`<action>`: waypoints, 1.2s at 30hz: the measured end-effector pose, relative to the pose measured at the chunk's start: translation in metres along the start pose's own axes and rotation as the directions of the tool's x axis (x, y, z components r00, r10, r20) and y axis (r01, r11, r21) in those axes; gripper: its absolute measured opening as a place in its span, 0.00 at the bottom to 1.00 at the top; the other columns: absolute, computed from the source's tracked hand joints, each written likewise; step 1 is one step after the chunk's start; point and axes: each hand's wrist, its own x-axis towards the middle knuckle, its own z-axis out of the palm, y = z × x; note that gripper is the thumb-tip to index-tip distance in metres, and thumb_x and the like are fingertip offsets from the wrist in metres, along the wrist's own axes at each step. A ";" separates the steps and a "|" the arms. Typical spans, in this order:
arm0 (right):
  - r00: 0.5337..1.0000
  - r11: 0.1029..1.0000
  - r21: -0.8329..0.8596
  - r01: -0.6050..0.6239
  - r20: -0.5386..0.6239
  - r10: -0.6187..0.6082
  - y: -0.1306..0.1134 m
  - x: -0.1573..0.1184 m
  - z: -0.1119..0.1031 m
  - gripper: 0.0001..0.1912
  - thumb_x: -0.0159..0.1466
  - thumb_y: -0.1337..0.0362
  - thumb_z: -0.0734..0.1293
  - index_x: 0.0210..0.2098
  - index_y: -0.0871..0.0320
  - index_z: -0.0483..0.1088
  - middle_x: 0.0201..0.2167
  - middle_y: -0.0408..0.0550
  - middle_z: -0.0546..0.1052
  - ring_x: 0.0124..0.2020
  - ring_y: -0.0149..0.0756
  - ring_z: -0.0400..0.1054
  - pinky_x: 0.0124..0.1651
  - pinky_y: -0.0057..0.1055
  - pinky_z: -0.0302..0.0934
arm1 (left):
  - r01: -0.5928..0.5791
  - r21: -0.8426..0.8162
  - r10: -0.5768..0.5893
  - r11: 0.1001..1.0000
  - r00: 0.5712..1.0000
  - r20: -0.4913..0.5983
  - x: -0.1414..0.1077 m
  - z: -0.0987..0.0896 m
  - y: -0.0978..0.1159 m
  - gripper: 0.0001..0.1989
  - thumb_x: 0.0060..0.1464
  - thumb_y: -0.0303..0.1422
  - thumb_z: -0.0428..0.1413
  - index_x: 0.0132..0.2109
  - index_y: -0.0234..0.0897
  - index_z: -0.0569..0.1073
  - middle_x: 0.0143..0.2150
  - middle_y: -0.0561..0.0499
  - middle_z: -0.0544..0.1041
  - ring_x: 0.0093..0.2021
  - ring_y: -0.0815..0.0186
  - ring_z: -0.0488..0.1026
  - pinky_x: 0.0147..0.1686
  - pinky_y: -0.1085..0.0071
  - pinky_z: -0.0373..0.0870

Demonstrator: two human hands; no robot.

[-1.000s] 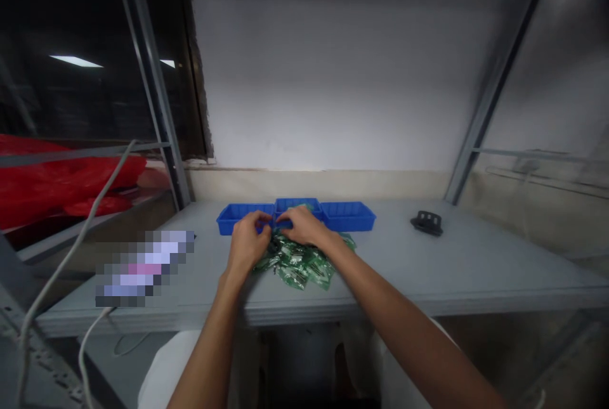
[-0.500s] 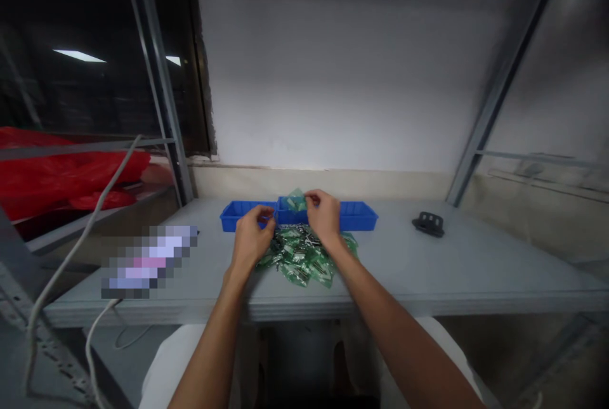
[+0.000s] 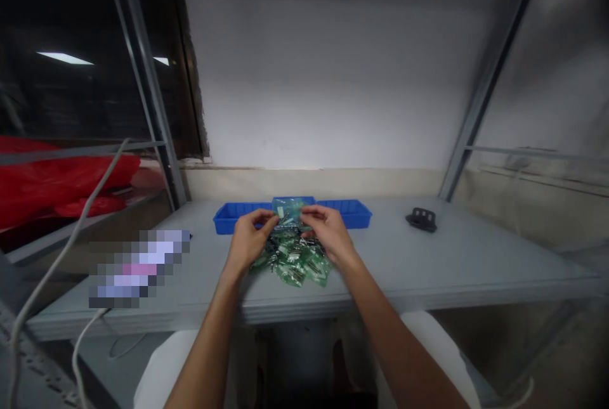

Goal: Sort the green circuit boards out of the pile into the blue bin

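A small clear green bag (image 3: 287, 211) with little parts inside is stretched between my two hands, in front of the middle blue bin. My left hand (image 3: 248, 238) pinches its left edge between thumb and fingertips. On the other side, my right hand (image 3: 329, 231) pinches the right edge. Below them lies a pile of green bags (image 3: 291, 269) holding metal pieces, with dark small parts among them. Blue bins stand behind the pile: a left bin (image 3: 224, 224), a middle bin (image 3: 309, 200) partly hidden by the bag, and a right bin (image 3: 360, 221).
A blurred-out flat device (image 3: 143, 266) lies on the left of the grey table (image 3: 390, 269). A black slotted object (image 3: 421, 220) sits to the right. A pale cable (image 3: 71, 238) runs down at the left, near red plastic (image 3: 57, 181) and metal shelf posts.
My left hand has closed on the bag that my right hand held alone. The bag is now spread flat between both hands. The whole view has shifted slightly.
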 end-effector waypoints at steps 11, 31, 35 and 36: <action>0.938 0.911 -0.234 0.340 0.018 -0.346 0.001 -0.002 -0.013 0.05 0.54 0.71 0.66 0.28 0.57 0.74 0.37 0.48 0.80 0.41 0.39 0.74 0.37 0.31 0.67 | -0.094 0.082 0.095 0.992 0.995 -0.004 -0.005 0.004 0.006 0.08 0.51 0.31 0.56 0.37 0.38 0.79 0.40 0.47 0.81 0.42 0.61 0.76 0.43 0.65 0.70; 0.987 0.825 -0.563 -0.049 -0.154 -0.046 -0.022 0.087 -0.025 0.14 0.50 0.67 0.74 0.36 0.65 0.77 0.27 0.53 0.79 0.32 0.43 0.75 0.39 0.39 0.68 | 0.046 0.298 -0.067 0.953 0.996 0.060 0.003 -0.013 -0.006 0.12 0.48 0.37 0.57 0.38 0.38 0.79 0.36 0.47 0.82 0.35 0.59 0.77 0.37 0.65 0.71; 0.967 0.589 -0.802 0.101 -0.058 -0.246 -0.005 0.064 -0.030 0.13 0.54 0.66 0.73 0.40 0.61 0.78 0.41 0.56 0.80 0.46 0.47 0.74 0.52 0.43 0.64 | 0.074 0.330 -0.111 0.941 0.989 0.094 0.002 -0.011 -0.007 0.08 0.46 0.33 0.58 0.35 0.38 0.80 0.33 0.46 0.82 0.32 0.58 0.77 0.35 0.65 0.71; 0.971 0.581 -0.801 0.147 0.003 -0.241 -0.001 0.055 -0.029 0.13 0.56 0.66 0.72 0.41 0.60 0.78 0.41 0.55 0.81 0.45 0.46 0.74 0.52 0.43 0.65 | 0.081 0.340 -0.119 0.937 0.989 0.092 0.002 -0.010 -0.008 0.08 0.46 0.33 0.59 0.34 0.38 0.80 0.33 0.46 0.82 0.32 0.58 0.77 0.34 0.65 0.71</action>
